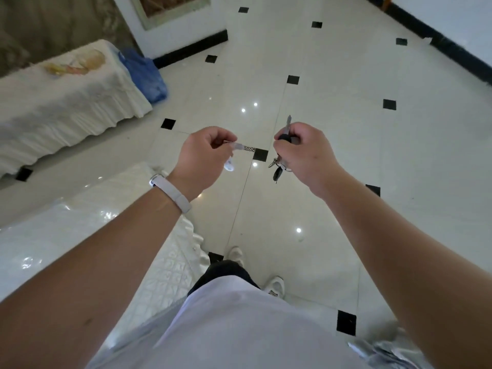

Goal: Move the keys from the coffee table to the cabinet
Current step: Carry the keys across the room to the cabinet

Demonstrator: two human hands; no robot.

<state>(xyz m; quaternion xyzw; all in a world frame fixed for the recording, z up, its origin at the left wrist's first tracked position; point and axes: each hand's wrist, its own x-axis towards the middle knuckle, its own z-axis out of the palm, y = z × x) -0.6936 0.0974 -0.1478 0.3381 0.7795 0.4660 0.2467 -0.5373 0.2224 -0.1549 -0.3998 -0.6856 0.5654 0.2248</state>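
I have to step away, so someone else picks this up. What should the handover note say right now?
Left hand: shut on a key with a white tag and a braided strap.
Right hand: shut on a key bunch, one key sticking up, the rest dangling below.
Both hands are held over the tiled floor; the person is standing.
Done: keys are picked up and in hand.
Left: carry them to the cabinet, which is not in view, and put them down there.
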